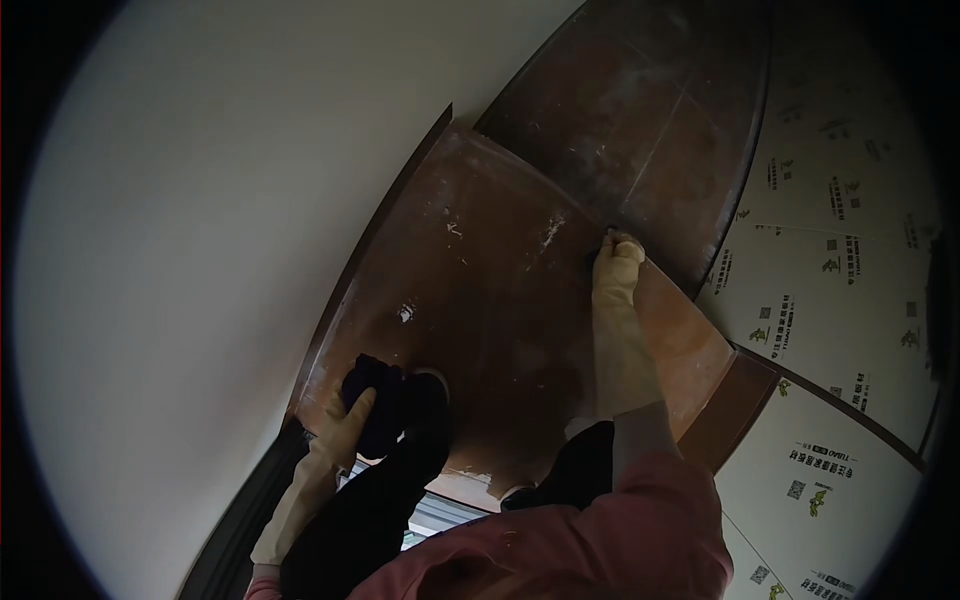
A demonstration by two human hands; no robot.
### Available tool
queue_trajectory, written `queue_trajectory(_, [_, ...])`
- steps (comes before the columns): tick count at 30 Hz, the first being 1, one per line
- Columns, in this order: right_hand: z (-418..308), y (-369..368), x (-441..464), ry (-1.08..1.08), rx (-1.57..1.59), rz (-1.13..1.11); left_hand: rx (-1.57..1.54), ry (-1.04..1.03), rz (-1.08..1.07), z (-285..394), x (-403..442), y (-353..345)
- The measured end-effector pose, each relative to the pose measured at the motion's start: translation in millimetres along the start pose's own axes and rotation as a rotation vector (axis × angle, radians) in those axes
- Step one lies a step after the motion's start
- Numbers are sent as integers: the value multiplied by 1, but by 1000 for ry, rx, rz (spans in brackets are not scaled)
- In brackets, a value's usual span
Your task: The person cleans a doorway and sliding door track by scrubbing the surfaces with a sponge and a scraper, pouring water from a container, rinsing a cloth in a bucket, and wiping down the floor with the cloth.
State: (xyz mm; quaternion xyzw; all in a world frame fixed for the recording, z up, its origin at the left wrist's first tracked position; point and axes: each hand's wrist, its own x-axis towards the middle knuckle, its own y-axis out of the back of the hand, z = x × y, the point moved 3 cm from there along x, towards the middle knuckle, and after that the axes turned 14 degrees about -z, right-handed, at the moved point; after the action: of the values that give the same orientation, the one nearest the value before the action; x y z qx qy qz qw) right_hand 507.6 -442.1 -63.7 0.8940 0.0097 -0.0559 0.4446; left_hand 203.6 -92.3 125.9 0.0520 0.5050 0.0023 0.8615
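My left hand is closed around a bunched dark cloth, low over the brown step beside my dark shoe. My right hand reaches forward to the far edge of the brown step, where another brown step begins. Its fingers are curled, and a small dark bit shows at the fingertips, too unclear to name. White scuffs and specks mark the brown surface. Both hands seem to be in long pale gloves.
A plain pale wall with a dark skirting strip runs along the left. On the right stand white boards printed with logos and codes, with brown trim between them. My knees and feet are on the step close by.
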Motion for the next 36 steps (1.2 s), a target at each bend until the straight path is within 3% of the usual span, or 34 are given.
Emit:
queue_trajectory(1, [-5, 5, -6, -121, 55, 58, -79, 52, 12, 5, -8, -2])
queue_trajectory(3, [-70, -35, 22, 50, 101, 144, -141, 107, 14, 5, -7, -6])
queue_trajectory(4, [-114, -53, 35, 98, 39, 45, -142, 122, 10, 3, -5, -7])
queue_trajectory(6, [-165, -116, 75, 173, -306, -70, -124, 131, -7, 3, 0, -15])
queue_trajectory(7, [-189, -117, 79, 254, -751, -395, -148, 127, 6, 4, 3, -18])
queue_trajectory(9, [-169, -119, 84, 73, -484, -364, -163, 120, 4, 13, 8, -21])
queue_trajectory(11, [-103, -38, 35, 75, -125, -225, -145, 126, -69, 21, 7, -26])
queue_trajectory(13, [18, 29, -15, 112, -60, 121, -96, 109, -118, 32, 5, -23])
queue_trajectory(14, [96, 57, -37, -106, 84, 130, -45, 121, -107, 32, 2, -21])
queue_trajectory(15, [173, 65, -54, 64, 68, 483, 7, 141, -95, 27, -2, -18])
queue_trajectory(16, [242, 52, -50, 50, 49, 482, 115, 300, -11, -11, 6, -5])
queue_trajectory(17, [254, 55, -42, -102, -63, 371, 119, 307, -27, -18, 3, -6])
queue_trajectory(19, [269, 61, -28, -400, -269, 148, 22, 164, -56, -19, 3, -11])
queue_trajectory(21, [115, 54, -28, -42, -115, 312, 57, 230, -77, -12, 6, -18])
queue_trajectory(22, [55, 36, -16, 35, -117, 295, 85, 291, -90, -8, 6, -24])
queue_trajectory(26, [-102, -69, 29, 208, -170, -37, 37, 78, -114, 21, 34, -55])
queue_trajectory(28, [-127, -50, -7, 278, -291, -301, 116, 63, -222, 32, 45, -72])
queue_trajectory(30, [-99, -32, -68, 343, -250, -508, 136, 70, -232, 53, 36, -86])
queue_trajectory(31, [-78, -29, -104, 346, -165, -460, 173, 49, -266, 61, 32, -86])
queue_trajectory(32, [-60, -28, -139, 327, -239, -570, 160, 47, -235, 54, 35, -79])
queue_trajectory(34, [-49, -16, -155, 420, -246, -584, 189, -125, -251, 41, 48, -83])
queue_trajectory(36, [-61, -19, -97, 312, -216, -332, 79, -28, -247, 51, 38, -88])
